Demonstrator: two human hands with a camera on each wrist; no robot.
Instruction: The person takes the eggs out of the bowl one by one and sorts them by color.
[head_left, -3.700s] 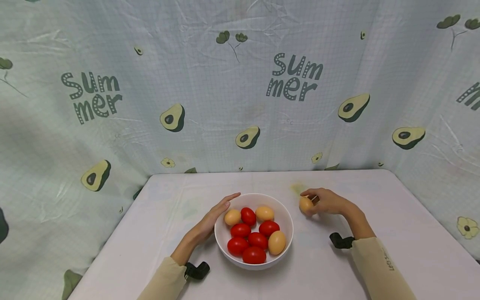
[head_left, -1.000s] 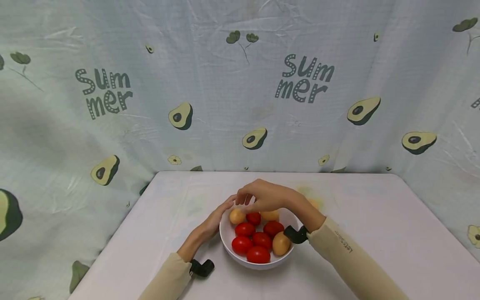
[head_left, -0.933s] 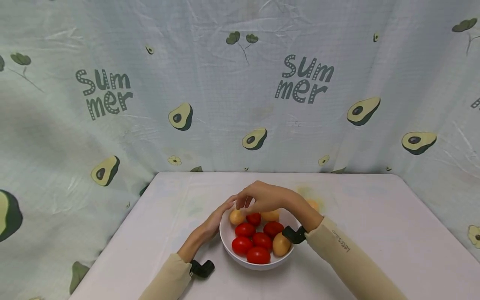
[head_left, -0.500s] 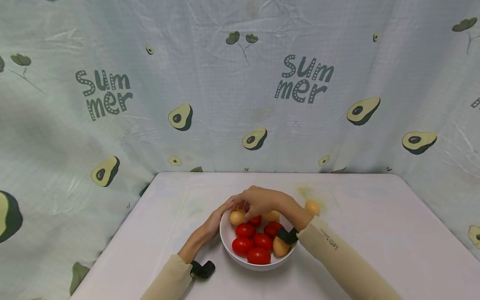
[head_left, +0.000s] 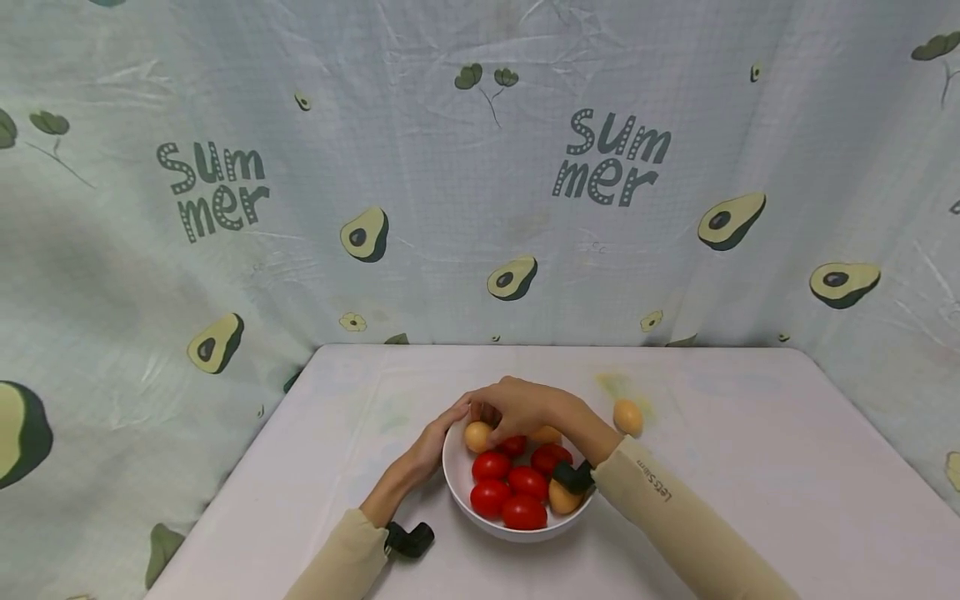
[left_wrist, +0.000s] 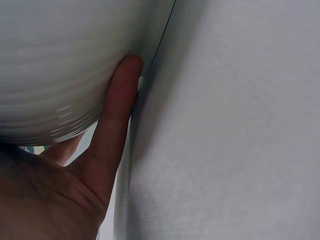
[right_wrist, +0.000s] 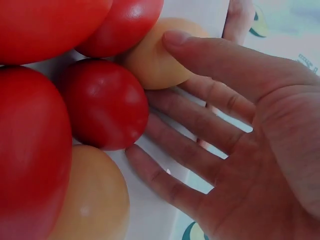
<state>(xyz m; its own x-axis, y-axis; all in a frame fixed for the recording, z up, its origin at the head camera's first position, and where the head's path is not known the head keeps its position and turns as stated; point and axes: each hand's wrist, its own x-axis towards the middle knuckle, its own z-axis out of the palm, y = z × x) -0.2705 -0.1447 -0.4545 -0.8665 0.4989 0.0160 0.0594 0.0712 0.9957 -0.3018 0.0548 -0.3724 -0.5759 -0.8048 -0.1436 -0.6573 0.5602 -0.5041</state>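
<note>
A white bowl [head_left: 457, 493] holds several red eggs [head_left: 524, 512] and several tan eggs [head_left: 564, 497]. My right hand [head_left: 525, 408] reaches in over its far left part, thumb and fingers around a tan egg [head_left: 477, 437]. In the right wrist view the thumb of that hand [right_wrist: 250, 125] lies on this tan egg [right_wrist: 160, 57], with fingers behind it and others near a red egg [right_wrist: 107, 104]. My left hand [head_left: 426, 446] rests with extended fingers against the bowl's left side. The left wrist view shows a finger of the left hand [left_wrist: 100, 145] along the bowl's outer wall [left_wrist: 60, 65].
One more tan egg [head_left: 627, 417] lies on the white table [head_left: 720, 433], right of the bowl, beside a yellowish stain [head_left: 613, 384]. A patterned curtain [head_left: 450, 167] hangs behind the table. Each wrist carries a small black device [head_left: 410, 540].
My right hand has left the tan egg on the table, moved left over the bowl, and lowered its fingers around a tan egg inside. My left hand stays at the bowl's side.
</note>
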